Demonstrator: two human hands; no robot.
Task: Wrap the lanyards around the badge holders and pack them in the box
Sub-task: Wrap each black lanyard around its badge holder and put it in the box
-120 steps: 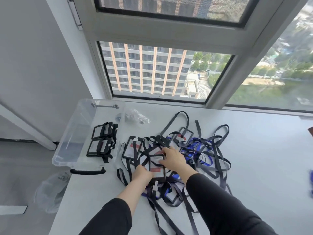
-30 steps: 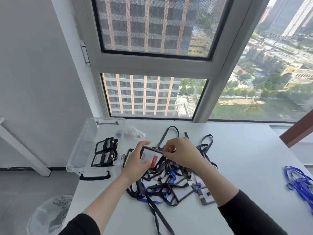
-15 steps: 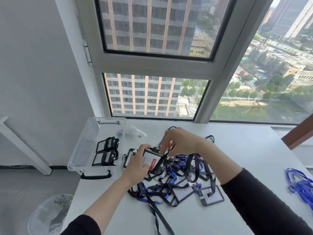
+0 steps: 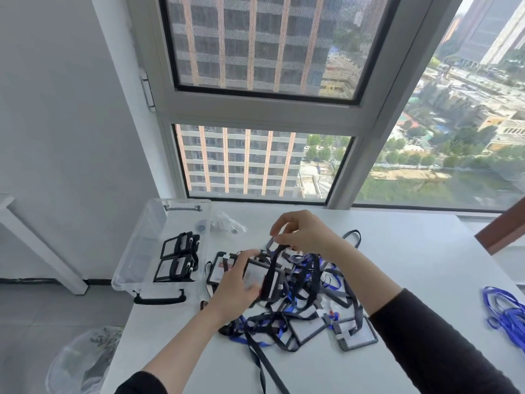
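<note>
**Entry: wrapping step, one holder in hand.**

- Black-framed clear plastic badge holder (image 4: 257, 275): held just above the white desk (image 4: 412, 257). It is gripped by the left hand (image 4: 235, 285), whose fingers are curled round its near side.
- Flat black fabric lanyard (image 4: 272, 267): pinched between thumb and fingertips of the right hand (image 4: 305, 234), at 12 o'clock of the holder. It is drawn down across the holder's face.
- Step judged: an early turn of the wrap is being laid, and packing is not yet due.
- Next move: the strap is to be carried round the holder's back under tension and kept free of neighbouring loops.
- Clear plastic storage box (image 4: 133, 260): set at 9 o'clock of the hands, with two wrapped holders (image 4: 177, 247) already laid inside.
- Tangled heap of black and blue lanyards with holders (image 4: 312, 308): spread at 5 o'clock of the held holder and unwrapped.
- Loose blue lanyard bundle (image 4: 505, 317): left at 3 o'clock, at the desk's edge.
</note>
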